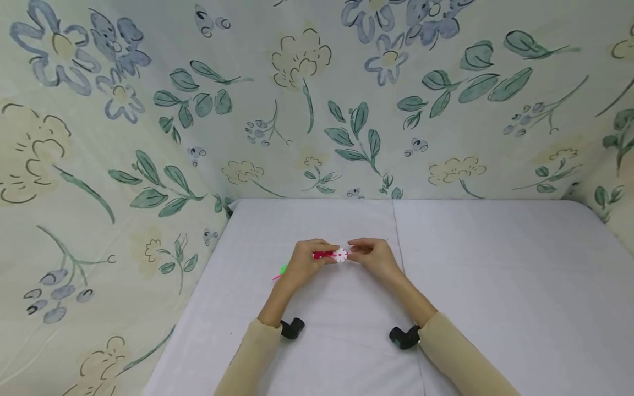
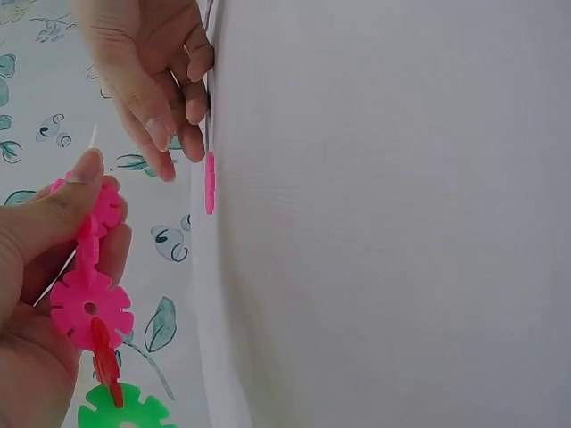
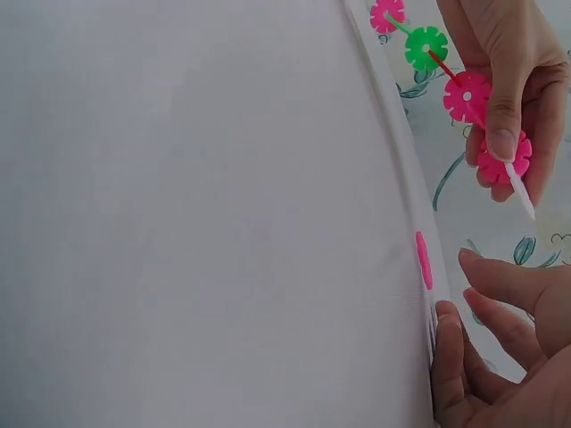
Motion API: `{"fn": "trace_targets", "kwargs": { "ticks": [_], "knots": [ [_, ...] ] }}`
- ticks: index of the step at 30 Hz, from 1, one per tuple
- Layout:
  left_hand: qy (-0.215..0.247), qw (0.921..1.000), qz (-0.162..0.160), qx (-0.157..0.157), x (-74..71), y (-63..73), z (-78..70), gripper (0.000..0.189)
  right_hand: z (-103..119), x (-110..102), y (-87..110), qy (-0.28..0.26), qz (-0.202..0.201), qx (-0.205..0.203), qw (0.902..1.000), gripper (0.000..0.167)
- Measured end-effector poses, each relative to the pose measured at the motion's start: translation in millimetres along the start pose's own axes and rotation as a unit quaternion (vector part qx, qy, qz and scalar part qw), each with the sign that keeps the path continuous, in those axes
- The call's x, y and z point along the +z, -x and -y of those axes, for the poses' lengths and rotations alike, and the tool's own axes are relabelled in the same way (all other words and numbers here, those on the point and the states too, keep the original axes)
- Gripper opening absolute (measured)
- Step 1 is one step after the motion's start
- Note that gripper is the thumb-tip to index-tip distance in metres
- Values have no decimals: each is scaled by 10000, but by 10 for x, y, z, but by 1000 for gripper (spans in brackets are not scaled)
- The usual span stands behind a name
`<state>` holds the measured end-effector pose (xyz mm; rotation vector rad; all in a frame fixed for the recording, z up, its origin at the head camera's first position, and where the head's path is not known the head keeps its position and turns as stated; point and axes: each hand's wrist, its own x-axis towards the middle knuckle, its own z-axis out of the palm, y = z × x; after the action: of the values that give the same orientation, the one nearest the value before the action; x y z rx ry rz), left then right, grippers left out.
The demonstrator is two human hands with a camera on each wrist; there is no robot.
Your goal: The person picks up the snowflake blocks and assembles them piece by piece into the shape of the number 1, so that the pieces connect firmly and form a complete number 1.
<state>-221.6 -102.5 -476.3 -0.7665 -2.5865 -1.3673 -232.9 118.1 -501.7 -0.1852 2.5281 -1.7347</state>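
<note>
My left hand grips a chain of slotted plastic discs between thumb and fingers. Pink, red and green discs are joined edge to edge in it, and a white disc sits at its right end. The chain's green part hangs out past the hand. Just right of the white disc, my right hand has its fingers loosely bent, with nothing seen between them. A gap separates it from the chain in both wrist views. A loose pink disc lies on the table, seen edge-on; the head view does not plainly show it.
A white cloth with creases covers the table. Flower-patterned fabric hangs behind it and along the left side. Black wrist cameras are strapped near both sleeves.
</note>
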Motion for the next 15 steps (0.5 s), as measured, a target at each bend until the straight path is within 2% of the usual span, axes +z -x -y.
{"fn": "trace_targets", "kwargs": {
  "ticks": [4, 10, 15],
  "knots": [
    [254, 9997, -31, -29, -2, -1, 31, 31, -10, 53, -65, 331, 30, 29, 9994, 29],
    [431, 9990, 37, -120, 2, -12, 63, 30, 28, 143, -87, 1224, -5, 16, 9925, 26],
    [499, 9985, 116, -167, 21, -30, 73, 27, 58, 157, -79, 1533, -109, 8, 9881, 24]
  ]
}}
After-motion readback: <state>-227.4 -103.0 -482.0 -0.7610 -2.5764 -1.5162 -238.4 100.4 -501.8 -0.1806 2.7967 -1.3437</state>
